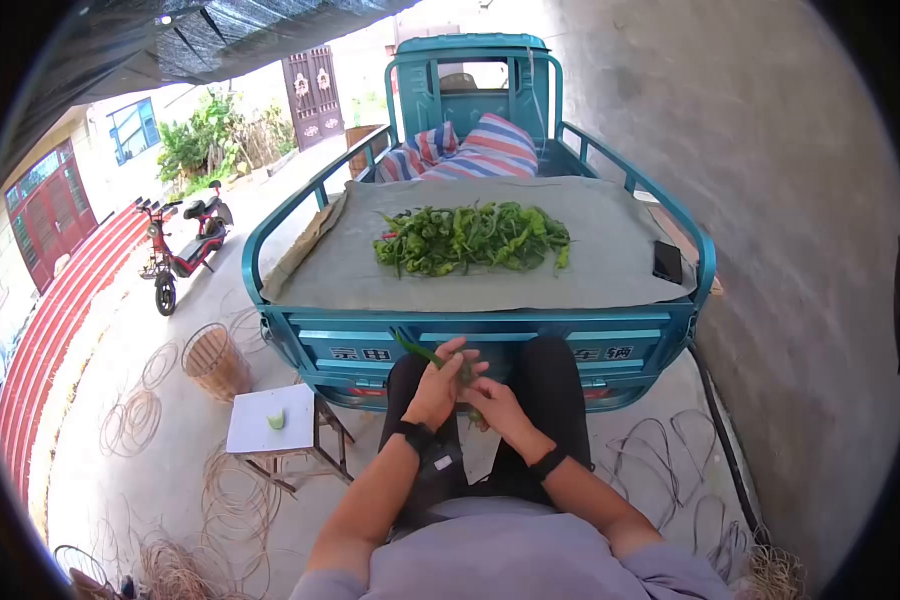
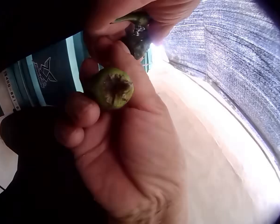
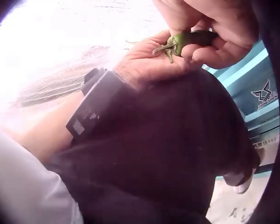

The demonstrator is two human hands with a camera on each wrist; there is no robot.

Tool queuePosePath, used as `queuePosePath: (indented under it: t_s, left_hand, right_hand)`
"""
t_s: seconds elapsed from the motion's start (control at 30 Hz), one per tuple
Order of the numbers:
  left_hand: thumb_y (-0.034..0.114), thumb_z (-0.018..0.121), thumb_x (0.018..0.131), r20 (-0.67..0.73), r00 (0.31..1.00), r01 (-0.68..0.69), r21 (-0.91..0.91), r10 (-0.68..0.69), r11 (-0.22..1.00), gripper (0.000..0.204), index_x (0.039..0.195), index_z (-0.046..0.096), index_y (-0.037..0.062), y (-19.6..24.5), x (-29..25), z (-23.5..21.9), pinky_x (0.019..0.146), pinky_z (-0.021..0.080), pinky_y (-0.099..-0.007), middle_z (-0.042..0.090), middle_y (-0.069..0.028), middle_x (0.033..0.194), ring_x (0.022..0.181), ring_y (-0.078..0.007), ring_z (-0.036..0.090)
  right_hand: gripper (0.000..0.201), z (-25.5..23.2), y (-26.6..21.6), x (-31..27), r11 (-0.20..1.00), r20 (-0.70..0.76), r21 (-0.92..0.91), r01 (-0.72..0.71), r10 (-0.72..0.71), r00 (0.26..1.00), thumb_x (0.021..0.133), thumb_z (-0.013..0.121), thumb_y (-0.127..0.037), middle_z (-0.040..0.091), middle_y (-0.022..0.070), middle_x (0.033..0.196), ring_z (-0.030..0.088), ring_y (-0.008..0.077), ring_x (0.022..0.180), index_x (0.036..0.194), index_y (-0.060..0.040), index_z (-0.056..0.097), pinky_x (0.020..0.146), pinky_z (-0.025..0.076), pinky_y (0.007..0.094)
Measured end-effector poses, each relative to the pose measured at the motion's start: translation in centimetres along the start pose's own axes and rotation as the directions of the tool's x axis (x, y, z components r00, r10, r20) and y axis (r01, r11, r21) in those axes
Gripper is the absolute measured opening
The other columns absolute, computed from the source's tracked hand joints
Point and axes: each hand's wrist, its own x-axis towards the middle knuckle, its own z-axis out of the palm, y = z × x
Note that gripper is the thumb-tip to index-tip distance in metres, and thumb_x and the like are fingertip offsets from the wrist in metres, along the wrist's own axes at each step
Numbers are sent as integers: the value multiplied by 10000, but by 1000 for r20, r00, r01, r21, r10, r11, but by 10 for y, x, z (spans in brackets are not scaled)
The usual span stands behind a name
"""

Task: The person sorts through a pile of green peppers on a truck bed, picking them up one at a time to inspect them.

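In my left hand (image 1: 435,388) I hold a long green pepper (image 1: 416,346), its tip pointing up and away. Its blunt end (image 2: 115,88), brown and hollowed with no stem on it, faces the left wrist camera between thumb and curled fingers. My right hand (image 1: 502,408) is right beside the left, above my lap. It pinches a green pepper piece (image 3: 186,43) with a stem and ragged calyx; the fingers hide its other end. A heap of green peppers (image 1: 475,238) lies in front of me on a grey cloth (image 1: 320,275).
The cloth covers the bed of a blue cargo tricycle (image 1: 470,325); a phone (image 1: 667,262) lies at its right. On my left stand a small stool (image 1: 250,425) bearing a green piece (image 1: 276,419) and a woven basket (image 1: 216,362). Coiled strips (image 1: 240,500) litter the ground.
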Motion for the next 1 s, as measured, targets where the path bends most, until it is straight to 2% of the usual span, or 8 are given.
queuePosePath:
  t_s: [0.2,0.43,0.5,0.53,0.57,0.63,0.83,1.0]
  left_hand:
    - [160,449,1028,-18,1000,-12,41,13,999,321,1346,427,130,-5,-3,5,852,545,-419,586,-138,1205,1056,-306,628]
    - [232,461,1031,-21,1000,1,15,-1,1000,466,1475,319,226,10,-10,-3,905,522,-410,576,-165,1264,1059,-289,631]
    - [236,475,1027,-56,998,29,63,-25,998,443,1453,360,211,5,-5,-19,807,552,-384,632,-129,1141,899,-240,667]
    - [228,493,1022,-83,996,45,80,-38,996,369,1384,439,186,9,-7,-16,623,515,-322,636,-55,889,638,-158,593]
    - [225,513,1016,-111,992,66,90,-56,994,291,1295,497,145,11,-8,-11,507,393,-257,504,2,692,511,-106,439]
    - [236,541,1003,-96,988,127,84,-118,988,270,1243,512,116,15,-8,-12,476,296,-226,390,24,641,492,-82,345]
    - [336,516,1002,-71,975,206,-47,-209,977,329,1212,524,83,24,4,-6,468,270,-224,357,27,653,510,-82,320]
    - [277,471,1017,-45,969,243,-2,-243,970,291,1213,532,72,19,21,-19,565,371,-270,464,-2,740,602,-127,448]
  right_hand:
    - [218,-9,4,-2,997,-53,71,14,-11,999,970,575,-268,544,-7,672,525,81,508,959,-54,617,453,420,224]
    - [261,-26,-20,-7,958,-111,276,73,-44,993,963,590,-264,553,-8,752,516,82,502,1083,-41,654,457,444,216]
    - [267,-38,-38,-9,930,-150,339,146,-100,984,961,596,-267,561,0,806,517,82,511,1088,-39,652,457,451,218]
    - [270,-46,-47,-8,922,-209,339,189,-122,970,958,600,-266,562,6,830,520,82,523,1093,-37,652,454,453,219]
    - [274,-56,-55,-6,914,-265,336,229,-142,954,955,605,-265,562,13,855,524,83,535,1098,-35,651,451,454,221]
    - [282,-82,-64,2,908,-322,323,266,-159,933,954,608,-273,559,12,852,531,86,553,1100,-36,650,440,449,223]
    - [226,-149,-82,42,934,-531,231,272,-113,840,915,644,-281,568,-1,788,523,78,501,1018,-80,654,423,447,229]
    - [224,-189,-94,99,954,-626,141,264,-121,771,908,631,-258,560,3,751,541,98,507,1039,-76,637,428,457,251]
